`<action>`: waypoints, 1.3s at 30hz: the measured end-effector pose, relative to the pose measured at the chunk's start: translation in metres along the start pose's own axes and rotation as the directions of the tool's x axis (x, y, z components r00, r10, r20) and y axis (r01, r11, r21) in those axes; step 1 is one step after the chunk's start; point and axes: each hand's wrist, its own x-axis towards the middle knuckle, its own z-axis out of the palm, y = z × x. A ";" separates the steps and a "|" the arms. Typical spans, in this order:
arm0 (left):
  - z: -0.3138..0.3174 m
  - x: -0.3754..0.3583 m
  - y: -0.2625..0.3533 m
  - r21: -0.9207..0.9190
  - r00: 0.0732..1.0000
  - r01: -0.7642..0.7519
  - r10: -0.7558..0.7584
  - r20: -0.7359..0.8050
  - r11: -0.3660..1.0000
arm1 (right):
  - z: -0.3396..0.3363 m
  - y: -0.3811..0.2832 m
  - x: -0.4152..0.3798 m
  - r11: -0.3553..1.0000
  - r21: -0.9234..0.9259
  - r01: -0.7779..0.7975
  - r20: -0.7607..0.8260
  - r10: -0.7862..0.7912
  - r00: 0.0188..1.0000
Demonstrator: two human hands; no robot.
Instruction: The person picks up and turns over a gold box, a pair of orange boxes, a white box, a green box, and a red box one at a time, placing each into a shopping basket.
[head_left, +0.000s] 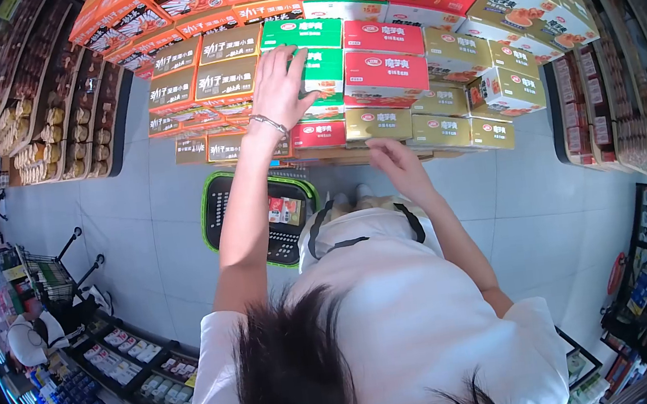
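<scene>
My left hand (277, 86) lies with spread fingers over the green boxes (301, 33) in the middle of the stacked display, its fingertips on their fronts. A bracelet circles that wrist. Red boxes (384, 69) stand just right of it, and brown boxes (226, 78) just left. My right hand (400, 164) is lower, in front of the bottom row near a gold box (379, 125). Its fingers are bent together, and whether anything is between them is hidden.
A black basket with a green rim (205, 208) stands on the floor (172, 220) below my left arm, with small packages inside. Shelves (56, 97) flank the display at left and right (594, 104). A cart (49, 272) and a person (33, 338) are at far left.
</scene>
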 end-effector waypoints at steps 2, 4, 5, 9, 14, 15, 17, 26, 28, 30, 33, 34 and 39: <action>0.000 0.005 -0.006 -0.005 0.999 0.005 -0.005 0.043 1.000 | 0.002 0.001 0.003 0.999 0.019 0.029 0.014 -0.029 0.999; 0.003 0.006 -0.010 0.012 0.998 -0.016 0.015 0.058 1.000 | 0.005 0.001 0.005 0.998 0.056 0.017 0.033 -0.019 0.999; 0.003 0.007 -0.010 0.010 0.998 -0.014 0.013 0.064 1.000 | 0.005 0.002 0.003 0.996 0.084 0.007 0.053 -0.012 0.999; 0.002 0.014 -0.013 0.017 0.993 0.006 -0.008 0.114 1.000 | 0.009 0.003 -0.002 0.997 0.071 -0.007 0.082 0.001 0.997; 0.004 0.019 -0.016 -0.004 0.991 -0.029 0.029 0.130 1.000 | 0.010 0.016 -0.011 0.997 0.076 -0.034 0.099 0.027 0.995; 0.004 0.022 -0.016 -0.009 0.991 -0.039 0.039 0.125 0.999 | 0.009 0.019 -0.012 0.997 0.074 -0.029 0.089 0.022 0.996; 0.002 0.021 -0.017 -0.003 0.985 -0.026 0.026 0.173 1.000 | 0.008 0.023 -0.016 0.997 0.046 -0.055 0.118 0.049 0.992; -0.002 0.022 -0.014 0.041 0.986 -0.008 0.001 0.166 0.999 | 0.013 0.028 -0.032 0.993 0.092 -0.077 0.104 0.067 0.992; -0.005 0.020 -0.015 0.040 0.986 0.002 -0.009 0.169 0.999 | 0.013 0.025 -0.035 0.989 0.102 -0.107 0.118 0.095 0.988; -0.009 0.020 -0.014 0.062 0.984 -0.002 -0.009 0.178 0.998 | 0.014 0.024 -0.038 0.983 0.116 -0.143 0.139 0.126 0.982; -0.020 0.019 -0.005 0.081 0.977 0.016 -0.032 0.209 0.997 | 0.012 0.020 -0.042 0.988 0.094 -0.124 0.170 0.107 0.980; -0.022 0.018 -0.002 0.091 0.976 0.024 -0.043 0.212 0.996 | 0.014 0.018 -0.042 0.987 0.105 -0.125 0.171 0.106 0.980; -0.051 0.012 0.015 0.147 0.994 -0.041 0.026 0.102 0.988 | 0.017 0.010 -0.045 0.987 0.129 -0.092 0.178 0.068 0.982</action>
